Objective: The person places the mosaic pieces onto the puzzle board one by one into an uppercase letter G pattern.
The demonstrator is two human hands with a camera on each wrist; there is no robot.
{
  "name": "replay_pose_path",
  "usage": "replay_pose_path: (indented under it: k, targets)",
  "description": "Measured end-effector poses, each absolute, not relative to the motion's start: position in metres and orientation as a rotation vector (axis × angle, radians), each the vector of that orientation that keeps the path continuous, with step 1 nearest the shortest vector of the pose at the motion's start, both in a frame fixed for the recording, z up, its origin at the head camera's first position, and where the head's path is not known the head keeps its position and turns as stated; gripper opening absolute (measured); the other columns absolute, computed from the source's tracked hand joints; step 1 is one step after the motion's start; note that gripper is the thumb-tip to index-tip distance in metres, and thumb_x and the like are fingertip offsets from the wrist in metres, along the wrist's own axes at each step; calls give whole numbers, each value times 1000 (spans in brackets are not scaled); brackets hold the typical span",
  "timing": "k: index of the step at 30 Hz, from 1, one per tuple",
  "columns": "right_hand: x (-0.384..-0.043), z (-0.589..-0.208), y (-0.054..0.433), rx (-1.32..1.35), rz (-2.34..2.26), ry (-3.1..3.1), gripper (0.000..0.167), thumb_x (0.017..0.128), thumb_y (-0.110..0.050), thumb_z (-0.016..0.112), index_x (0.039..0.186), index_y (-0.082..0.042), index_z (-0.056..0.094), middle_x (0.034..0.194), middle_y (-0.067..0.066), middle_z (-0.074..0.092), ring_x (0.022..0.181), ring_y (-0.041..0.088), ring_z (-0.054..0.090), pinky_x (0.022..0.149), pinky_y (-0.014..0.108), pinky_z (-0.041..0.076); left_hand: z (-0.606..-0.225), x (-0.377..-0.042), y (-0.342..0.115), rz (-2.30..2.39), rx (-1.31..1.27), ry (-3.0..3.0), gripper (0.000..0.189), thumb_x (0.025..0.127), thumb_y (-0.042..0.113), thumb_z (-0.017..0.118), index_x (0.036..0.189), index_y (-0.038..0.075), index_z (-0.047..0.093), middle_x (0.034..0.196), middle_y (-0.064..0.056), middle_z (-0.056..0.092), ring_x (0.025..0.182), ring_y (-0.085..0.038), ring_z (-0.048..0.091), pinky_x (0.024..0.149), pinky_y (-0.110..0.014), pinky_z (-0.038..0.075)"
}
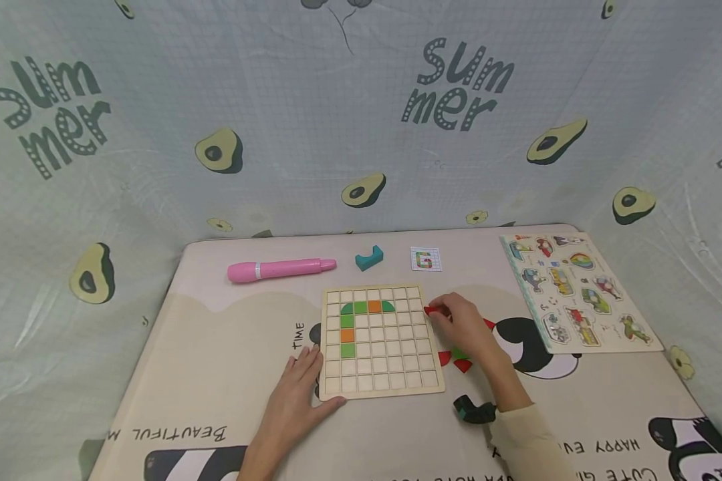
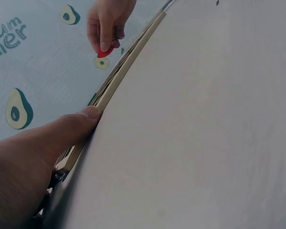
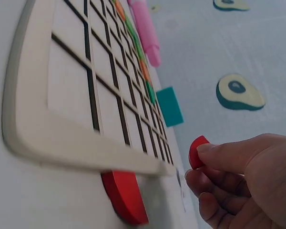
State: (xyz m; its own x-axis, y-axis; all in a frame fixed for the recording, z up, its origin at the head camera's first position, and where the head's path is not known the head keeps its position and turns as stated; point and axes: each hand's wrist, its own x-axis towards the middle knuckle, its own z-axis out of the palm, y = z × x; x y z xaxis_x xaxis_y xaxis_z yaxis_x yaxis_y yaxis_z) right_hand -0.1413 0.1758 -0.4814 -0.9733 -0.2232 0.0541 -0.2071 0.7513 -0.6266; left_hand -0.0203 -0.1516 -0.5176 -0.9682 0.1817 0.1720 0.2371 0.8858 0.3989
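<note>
A wooden grid board lies at the table's middle, with green and orange squares and green quarter-round corners set in its upper left cells. My right hand pinches a small red curved piece between thumb and fingers, just above the board's right edge. Beneath that hand lie loose red pieces and a green one, partly hidden. My left hand rests at the board's lower left corner, fingers extended along the side. In the left wrist view its thumb touches the board's edge.
Behind the board are a pink pen-like stick, a teal notched block and a small card with a coloured G. A picture puzzle board lies at right. A dark curved object sits near my right forearm.
</note>
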Motion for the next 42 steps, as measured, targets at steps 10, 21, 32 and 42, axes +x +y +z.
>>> replay_pose_path:
  k: [10, 21, 32, 42]
  targets:
    - [-129, -479, 140, -378, -1095, 2843, 17, 95, -16, 68, 109, -7, 70, 98, 2, 67, 82, 12, 58, 68, 19, 53, -517, -20, -151, -653, -316, -2928, 93, 75, 57, 80, 141, -3, 54, 151, -18, 50, 145, -32, 43, 127, -44, 29]
    - [-116, -484, 102, -594, -1056, 2827, 10, 92, -14, 71, 102, -9, 71, 92, -2, 67, 80, 8, 58, 74, 20, 59, -517, -20, -152, -633, -332, -2908, 90, 75, 55, 81, 139, -3, 56, 149, -18, 53, 143, -33, 46, 124, -46, 33]
    - [-100, -487, 74, -743, -1014, 2758, 11, 94, -19, 71, 103, -13, 70, 90, -6, 65, 78, 6, 54, 70, 17, 55, -517, -19, -153, -663, -318, -2940, 91, 76, 57, 79, 141, -2, 55, 151, -17, 51, 145, -31, 44, 126, -45, 31]
    - [-90, -494, 54, -800, -1012, 2685, 8, 96, -22, 69, 100, -14, 69, 89, -6, 66, 74, 3, 52, 67, 13, 52, -516, -20, -154, -670, -332, -2925, 90, 77, 57, 79, 141, -2, 55, 150, -18, 52, 144, -32, 45, 126, -46, 31]
